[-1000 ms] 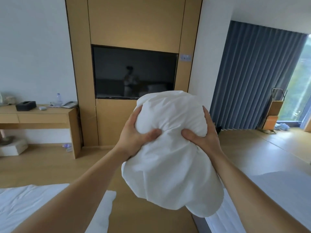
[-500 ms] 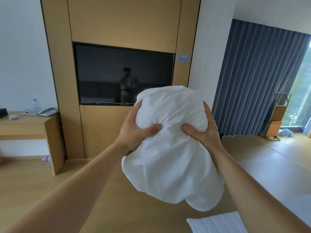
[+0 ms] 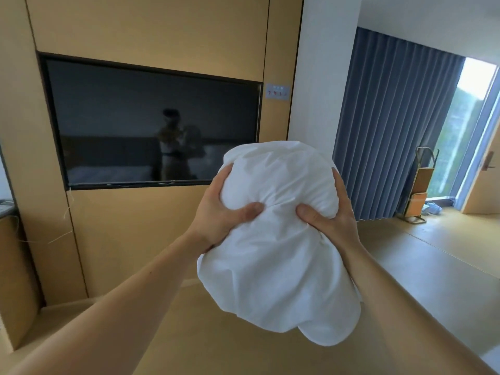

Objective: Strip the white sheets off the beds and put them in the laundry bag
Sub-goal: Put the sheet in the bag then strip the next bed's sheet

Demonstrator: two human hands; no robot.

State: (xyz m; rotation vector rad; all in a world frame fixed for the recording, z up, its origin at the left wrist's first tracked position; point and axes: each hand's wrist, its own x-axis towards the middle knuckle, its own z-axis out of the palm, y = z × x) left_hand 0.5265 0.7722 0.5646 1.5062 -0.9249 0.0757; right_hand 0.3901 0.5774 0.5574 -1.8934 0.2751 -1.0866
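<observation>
**Desk:** What is the head camera giving you?

**Me:** I see a white sheet bundle [image 3: 276,239] held up in mid-air, centre frame, off any bed. The cloth is matt and soft. It puffs into a rounded lump on top, is pinched into fine creases at the waist, and a looser lobe sags below.

**Desk:** And the hands?

**Me:** Both bare arms reach forward. The left hand [image 3: 216,215] clasps the bundle's left side, its thumb dug into the front and its fingers [image 3: 226,169] curled round the far side. The right hand [image 3: 332,220] mirrors it on the right side, grasping the same cloth. The two thumbs point at each other, a little apart.

**Desk:** What's behind?

**Me:** I make out a dark, glossy television [image 3: 151,120] set flush in smooth tan wood panelling [image 3: 151,28], with a person dimly reflected in it. To the right hangs a blue curtain [image 3: 392,131] in deep straight pleats, down to a pale wooden floor [image 3: 433,255]. A thin gold metal-framed stand [image 3: 419,190] is beside the curtain, near the window.
</observation>
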